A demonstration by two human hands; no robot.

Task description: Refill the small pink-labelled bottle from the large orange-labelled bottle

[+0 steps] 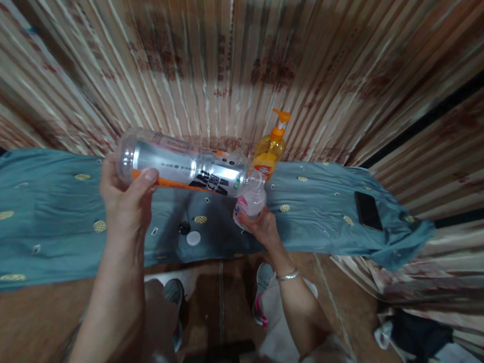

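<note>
My left hand (pixel 125 198) grips the base end of a large clear plastic bottle (pixel 185 169) with a silver and orange label, held on its side with the mouth pointing right. My right hand (pixel 261 225) holds a small clear bottle (pixel 249 201) with a pink label, upright, its top right under the big bottle's mouth. Both are above a table covered by a teal cloth (pixel 49 218). Two loose caps lie on the cloth below the bottles, one black (pixel 184 228), one white (pixel 194 238).
A yellow pump dispenser with an orange top (pixel 271 147) stands at the back of the table against a striped curtain. A dark phone (pixel 368 211) lies at the cloth's right end. My legs and shoes show below the table edge.
</note>
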